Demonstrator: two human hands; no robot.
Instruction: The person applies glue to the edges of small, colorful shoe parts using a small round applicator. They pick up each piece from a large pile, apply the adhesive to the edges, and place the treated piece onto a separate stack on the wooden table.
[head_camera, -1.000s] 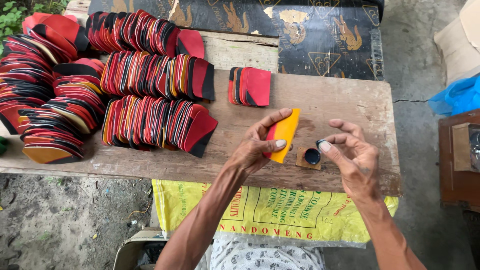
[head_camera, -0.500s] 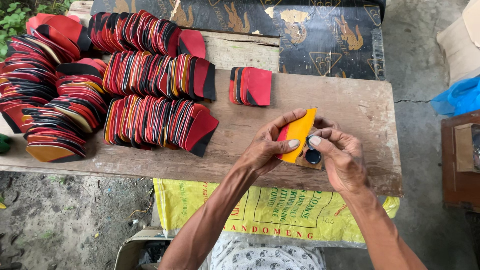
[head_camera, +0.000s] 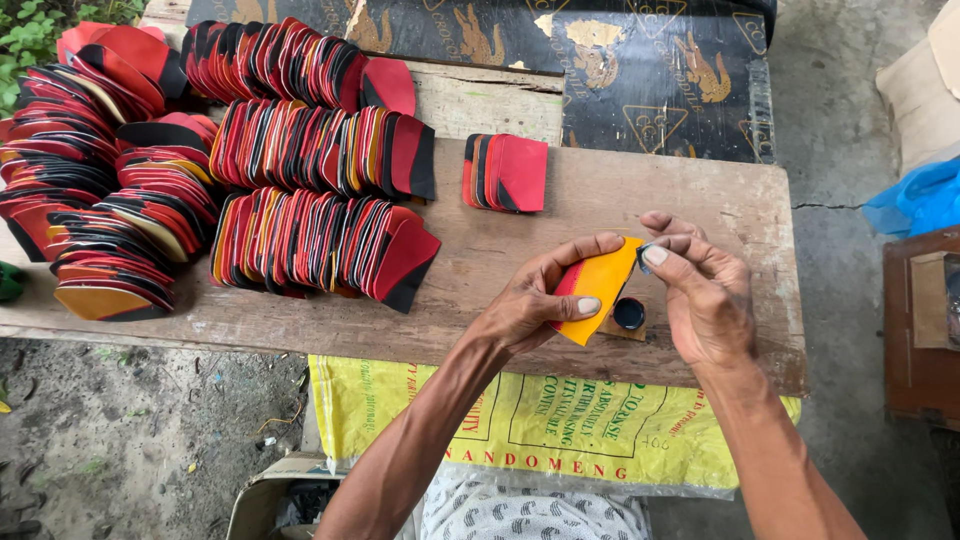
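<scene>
My left hand (head_camera: 532, 302) grips a flat orange and red cut piece (head_camera: 598, 288), held tilted above the wooden bench (head_camera: 700, 205). My right hand (head_camera: 703, 290) has its fingertips pinched together on something small and dark, pressed against the piece's upper right edge. A small round pot of dark liquid (head_camera: 629, 314) sits on the bench just below the piece, between my two hands.
Rows of red, black and orange cut pieces (head_camera: 320, 240) stand stacked across the bench's left half, with a small stack (head_camera: 506, 172) at the middle. A black patterned sheet (head_camera: 600, 60) lies behind. A yellow printed sack (head_camera: 560, 420) hangs below the bench edge. A blue bag (head_camera: 915, 200) is right.
My right hand has moved left from beside the pot up to the orange piece's edge. My left hand has lifted and tilted the piece toward it.
</scene>
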